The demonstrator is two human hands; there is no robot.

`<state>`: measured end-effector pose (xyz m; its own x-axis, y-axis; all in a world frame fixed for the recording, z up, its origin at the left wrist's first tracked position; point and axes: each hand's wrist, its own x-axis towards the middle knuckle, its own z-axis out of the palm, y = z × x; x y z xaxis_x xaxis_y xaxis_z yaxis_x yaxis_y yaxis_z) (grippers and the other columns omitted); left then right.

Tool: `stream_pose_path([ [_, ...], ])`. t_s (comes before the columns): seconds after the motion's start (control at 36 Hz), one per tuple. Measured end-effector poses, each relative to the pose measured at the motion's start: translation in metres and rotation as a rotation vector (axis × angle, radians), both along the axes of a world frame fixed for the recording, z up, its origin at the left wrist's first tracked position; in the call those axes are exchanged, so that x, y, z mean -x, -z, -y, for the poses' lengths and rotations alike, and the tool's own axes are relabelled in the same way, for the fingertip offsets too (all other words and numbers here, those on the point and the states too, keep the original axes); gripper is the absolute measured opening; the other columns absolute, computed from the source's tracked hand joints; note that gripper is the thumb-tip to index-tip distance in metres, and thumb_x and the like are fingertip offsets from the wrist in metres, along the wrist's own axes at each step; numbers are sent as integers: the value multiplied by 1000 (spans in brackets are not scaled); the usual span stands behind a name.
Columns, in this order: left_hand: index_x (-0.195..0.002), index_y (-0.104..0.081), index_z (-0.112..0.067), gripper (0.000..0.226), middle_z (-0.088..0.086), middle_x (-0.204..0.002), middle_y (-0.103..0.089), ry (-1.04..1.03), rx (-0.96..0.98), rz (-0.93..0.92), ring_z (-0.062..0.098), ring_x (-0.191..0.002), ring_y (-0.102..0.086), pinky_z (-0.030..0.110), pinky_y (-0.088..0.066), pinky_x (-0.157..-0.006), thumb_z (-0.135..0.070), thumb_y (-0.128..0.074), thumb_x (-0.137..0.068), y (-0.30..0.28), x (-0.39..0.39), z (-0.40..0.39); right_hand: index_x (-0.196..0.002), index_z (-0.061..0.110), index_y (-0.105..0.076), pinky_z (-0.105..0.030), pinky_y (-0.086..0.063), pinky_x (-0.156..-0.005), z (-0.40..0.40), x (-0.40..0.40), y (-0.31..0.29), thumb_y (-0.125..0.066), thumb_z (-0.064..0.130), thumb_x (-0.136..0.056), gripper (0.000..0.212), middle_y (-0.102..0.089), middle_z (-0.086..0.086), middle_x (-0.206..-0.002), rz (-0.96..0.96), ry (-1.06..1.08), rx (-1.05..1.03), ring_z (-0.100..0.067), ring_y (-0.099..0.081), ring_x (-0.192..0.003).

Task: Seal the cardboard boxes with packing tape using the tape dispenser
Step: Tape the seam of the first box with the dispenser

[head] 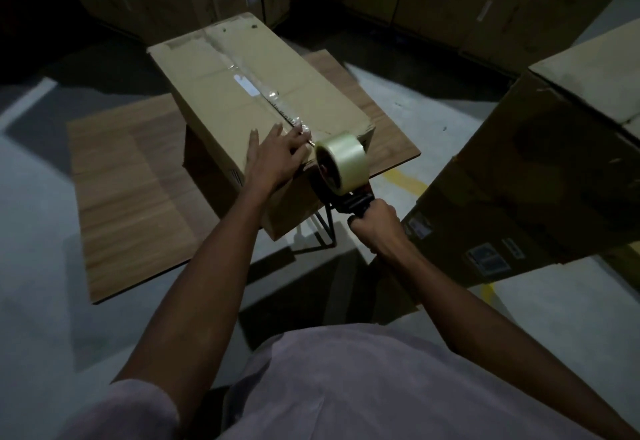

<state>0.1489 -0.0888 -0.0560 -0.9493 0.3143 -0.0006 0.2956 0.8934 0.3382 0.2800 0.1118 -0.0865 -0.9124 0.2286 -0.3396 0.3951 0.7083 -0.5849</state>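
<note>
Dim warehouse floor [41, 217] with stacked cartons along the top of the frame. Cardboard box [242, 93] sits mid-frame on a wood-look table [131, 204], tape strip [256, 87] along its seam. Left hand [277, 155] presses flat, fingers spread, on the near edge. Right hand [377, 223] grips the tape dispenser [341, 171] handle just beside it.

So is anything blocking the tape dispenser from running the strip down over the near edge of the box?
Nothing visible does. The tape dispenser, gripped by the right hand, is already at the near edge of the box. The left hand lies flat beside the tape line, left of the roll, not across its path.
</note>
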Motion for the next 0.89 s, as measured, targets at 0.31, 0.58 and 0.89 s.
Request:
stream_pose_path([
  [0.31,-152,-43,-40,48,-15,-164,-29,-131,-62,21,18,-155,-17,56,3,-124,-51,-34,-106,-3,-3,-1,-77,15,-59,-35,-52,-54,-32,-72,57,-68,21,-92,18,-63,-3,-75,197,-9,-150,-15,-59,-59],
  [0.58,-148,-48,-37,47,-13,-162,-34,-445,-45,-18,26,-154,-20,64,-4,-119,-47,-32,-105,6,-22,-29,-59,20,-46,-27,-36,-52,-33,-37,48,-67,22,-85,33,-48,1,-55,-7,215,10,-18,-45,-49],
  [0.89,-164,-2,-26,84,4,-171,6,-326,111,115,41,-155,4,63,6,-120,-75,-4,-96,11,-32,-15,-74,16,-62,-32,-44,-63,-16,15,38,-64,39,-85,26,-68,-8,-73,-69,380,123,-32,-67,-71],
])
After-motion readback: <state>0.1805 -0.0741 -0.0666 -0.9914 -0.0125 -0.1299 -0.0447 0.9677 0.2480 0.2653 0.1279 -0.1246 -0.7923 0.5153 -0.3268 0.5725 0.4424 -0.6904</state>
